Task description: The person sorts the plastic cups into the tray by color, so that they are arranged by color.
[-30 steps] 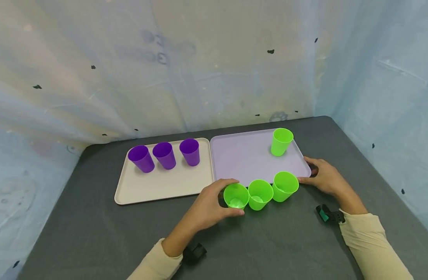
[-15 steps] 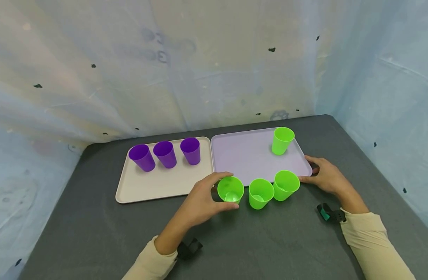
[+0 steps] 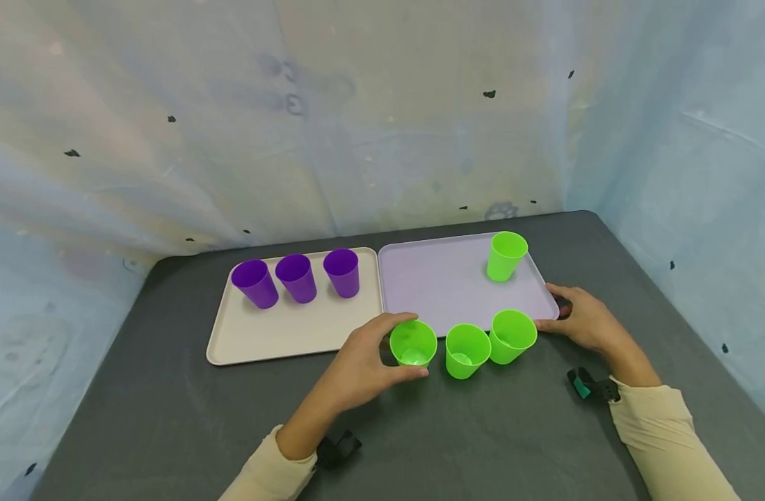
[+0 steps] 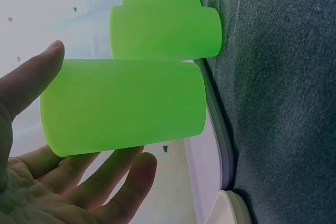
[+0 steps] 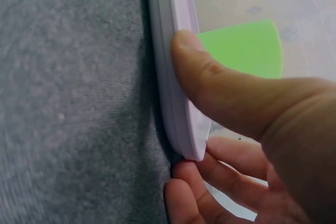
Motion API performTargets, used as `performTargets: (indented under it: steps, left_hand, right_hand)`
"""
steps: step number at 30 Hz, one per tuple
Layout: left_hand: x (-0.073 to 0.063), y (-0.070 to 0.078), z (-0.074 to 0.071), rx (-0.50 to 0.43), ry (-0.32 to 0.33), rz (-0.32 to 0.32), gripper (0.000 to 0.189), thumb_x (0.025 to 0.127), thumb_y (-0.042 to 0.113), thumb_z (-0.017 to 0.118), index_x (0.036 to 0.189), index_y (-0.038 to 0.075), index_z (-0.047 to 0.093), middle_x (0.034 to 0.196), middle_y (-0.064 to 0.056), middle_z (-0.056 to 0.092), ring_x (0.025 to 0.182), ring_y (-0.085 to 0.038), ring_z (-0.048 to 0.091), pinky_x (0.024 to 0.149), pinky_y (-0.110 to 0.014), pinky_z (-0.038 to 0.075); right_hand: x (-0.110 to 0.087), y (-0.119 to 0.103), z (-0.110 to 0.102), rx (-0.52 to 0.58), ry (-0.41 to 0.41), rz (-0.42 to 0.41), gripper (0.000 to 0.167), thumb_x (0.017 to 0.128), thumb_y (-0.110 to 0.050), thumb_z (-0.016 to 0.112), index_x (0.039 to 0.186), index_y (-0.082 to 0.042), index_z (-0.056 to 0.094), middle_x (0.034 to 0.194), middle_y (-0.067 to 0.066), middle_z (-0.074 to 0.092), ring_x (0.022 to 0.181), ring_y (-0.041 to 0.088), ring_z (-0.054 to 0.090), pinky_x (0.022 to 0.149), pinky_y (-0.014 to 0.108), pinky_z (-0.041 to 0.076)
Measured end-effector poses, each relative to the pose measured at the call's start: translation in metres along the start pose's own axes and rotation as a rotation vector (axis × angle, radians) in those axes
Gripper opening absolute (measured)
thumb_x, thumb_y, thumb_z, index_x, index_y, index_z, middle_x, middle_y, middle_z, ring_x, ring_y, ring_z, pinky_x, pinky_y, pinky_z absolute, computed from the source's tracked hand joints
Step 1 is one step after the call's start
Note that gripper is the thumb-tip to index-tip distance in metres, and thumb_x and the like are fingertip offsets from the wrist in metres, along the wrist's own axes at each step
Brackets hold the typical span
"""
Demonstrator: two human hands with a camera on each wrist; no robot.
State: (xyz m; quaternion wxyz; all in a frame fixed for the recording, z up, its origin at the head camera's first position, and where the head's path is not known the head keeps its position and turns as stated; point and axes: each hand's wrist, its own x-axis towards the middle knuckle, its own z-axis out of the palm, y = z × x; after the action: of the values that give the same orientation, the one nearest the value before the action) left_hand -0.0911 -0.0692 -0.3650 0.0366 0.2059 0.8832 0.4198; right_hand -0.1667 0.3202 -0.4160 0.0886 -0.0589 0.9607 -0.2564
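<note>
My left hand (image 3: 365, 358) holds a green cup (image 3: 414, 344) upright between thumb and fingers, just in front of the lavender tray (image 3: 439, 285). Whether that cup's base touches the table cannot be told. In the left wrist view the same cup (image 4: 126, 106) fills the middle, the thumb along one side and fingers on the other. To its right, a second green cup (image 3: 467, 351) and a third green cup (image 3: 512, 337) stand side by side. My right hand (image 3: 579, 316) grips the tray's near right corner, its thumb (image 5: 197, 59) on the rim.
One more green cup (image 3: 506, 257) stands on the lavender tray's right part. On the left, a beige tray (image 3: 282, 334) carries three purple cups (image 3: 298, 278) in a row. Both trays lie on a dark grey table (image 3: 170, 417), with a pale curtain (image 3: 357, 139) behind.
My left hand has moved slightly left with the green cup, opening a gap between it and the second cup. My right hand keeps its grip on the tray corner.
</note>
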Motion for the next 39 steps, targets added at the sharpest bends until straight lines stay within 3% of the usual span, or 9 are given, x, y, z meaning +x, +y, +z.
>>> performTargets:
  steps: [8, 17, 21, 26, 34, 39]
  left_hand:
    - [0.009, 0.004, -0.008, 0.023, 0.001, -0.011, 0.074, 0.074, 0.032, 0.089, 0.14, 0.022, 0.057, 0.131, 0.007, 0.063, 0.108, -0.01, 0.06, 0.09, -0.034, 0.055]
    - [0.031, 0.005, -0.011, 0.024, -0.038, 0.016, 0.073, 0.076, 0.032, 0.087, 0.141, 0.02, 0.055, 0.138, 0.003, 0.06, 0.115, -0.015, 0.062, 0.093, -0.042, 0.057]
    - [0.041, 0.006, -0.012, 0.034, -0.05, 0.008, 0.074, 0.077, 0.033, 0.087, 0.142, 0.02, 0.055, 0.141, 0.002, 0.059, 0.119, -0.017, 0.061, 0.094, -0.039, 0.056]
    - [0.058, 0.006, -0.012, 0.056, -0.038, -0.006, 0.073, 0.077, 0.033, 0.087, 0.141, 0.019, 0.056, 0.142, 0.002, 0.058, 0.118, -0.018, 0.062, 0.092, -0.035, 0.056]
    - [0.091, 0.009, -0.006, 0.084, -0.077, -0.038, 0.074, 0.079, 0.036, 0.085, 0.144, 0.02, 0.053, 0.145, 0.001, 0.056, 0.113, -0.022, 0.063, 0.091, -0.036, 0.056]
    - [0.116, 0.007, -0.002, 0.13, -0.088, -0.052, 0.074, 0.08, 0.038, 0.084, 0.144, 0.02, 0.053, 0.144, 0.0, 0.056, 0.118, -0.024, 0.06, 0.097, -0.04, 0.053]
  right_hand:
    - [0.0, -0.002, -0.002, -0.012, 0.009, 0.006, 0.099, 0.082, -0.053, 0.077, 0.15, 0.006, 0.035, 0.124, 0.032, 0.052, 0.096, 0.035, 0.06, 0.068, 0.033, 0.047]
    - [-0.001, -0.002, 0.0, -0.001, 0.018, -0.002, 0.098, 0.082, -0.052, 0.077, 0.15, 0.006, 0.036, 0.119, 0.03, 0.054, 0.094, 0.034, 0.06, 0.067, 0.032, 0.046]
    - [0.0, -0.001, 0.0, -0.001, 0.019, -0.001, 0.098, 0.082, -0.052, 0.077, 0.15, 0.006, 0.036, 0.119, 0.03, 0.054, 0.094, 0.034, 0.06, 0.067, 0.033, 0.046]
    - [0.0, 0.0, 0.0, -0.002, 0.018, -0.003, 0.098, 0.083, -0.053, 0.077, 0.15, 0.006, 0.036, 0.122, 0.031, 0.053, 0.096, 0.034, 0.06, 0.068, 0.033, 0.047]
    - [-0.001, 0.0, -0.001, 0.006, 0.009, 0.012, 0.1, 0.082, -0.054, 0.077, 0.151, 0.005, 0.035, 0.123, 0.032, 0.052, 0.097, 0.035, 0.06, 0.069, 0.033, 0.046]
    - [-0.001, 0.0, 0.0, 0.014, 0.013, 0.012, 0.1, 0.082, -0.053, 0.077, 0.15, 0.006, 0.035, 0.124, 0.032, 0.052, 0.097, 0.034, 0.059, 0.068, 0.032, 0.046]
